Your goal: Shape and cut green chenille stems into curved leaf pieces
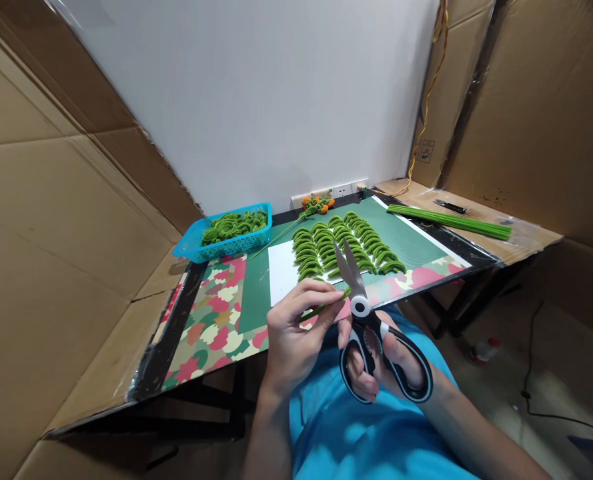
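My left hand (296,330) pinches a short green pipe-cleaner stem (326,307) between thumb and fingers, holding it in front of my chest. My right hand (381,363) grips black-and-white scissors (363,313) through the handle loops; the blades are parted and point up and away, right beside the stem's end. Just beyond, rows of curved green pipe-cleaner pieces (346,243) lie on a white sheet (281,273) over a green mat (256,287).
A blue basket (216,248) of green curls sits at the back left of the table. A small flower with orange blooms (316,201) lies near the wall. A bundle of long green stems (449,221) rests on cardboard at right. Cardboard walls enclose both sides.
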`<action>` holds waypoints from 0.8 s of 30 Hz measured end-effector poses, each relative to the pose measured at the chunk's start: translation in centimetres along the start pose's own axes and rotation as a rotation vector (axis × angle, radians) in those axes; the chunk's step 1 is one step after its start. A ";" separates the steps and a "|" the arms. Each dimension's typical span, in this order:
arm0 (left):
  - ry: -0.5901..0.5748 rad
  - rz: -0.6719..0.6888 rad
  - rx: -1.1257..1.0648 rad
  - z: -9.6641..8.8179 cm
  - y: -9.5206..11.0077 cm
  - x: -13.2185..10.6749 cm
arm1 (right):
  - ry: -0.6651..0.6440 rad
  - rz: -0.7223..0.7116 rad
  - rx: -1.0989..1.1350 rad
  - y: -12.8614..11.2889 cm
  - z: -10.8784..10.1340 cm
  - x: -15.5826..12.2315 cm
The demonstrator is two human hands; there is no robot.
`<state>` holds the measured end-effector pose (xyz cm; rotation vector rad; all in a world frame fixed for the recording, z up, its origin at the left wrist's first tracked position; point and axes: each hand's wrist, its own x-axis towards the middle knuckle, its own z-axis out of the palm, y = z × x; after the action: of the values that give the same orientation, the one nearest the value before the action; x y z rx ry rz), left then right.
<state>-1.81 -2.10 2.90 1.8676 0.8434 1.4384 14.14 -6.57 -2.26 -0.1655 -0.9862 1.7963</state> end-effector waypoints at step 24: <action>-0.029 0.005 0.017 0.2 -0.2 -0.4 | -0.040 0.064 0.133 0.1 0.3 0.5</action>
<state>-1.75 -2.30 2.53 1.8999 0.8399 1.4074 13.67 -6.33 -1.98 -0.0794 -0.8944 1.9236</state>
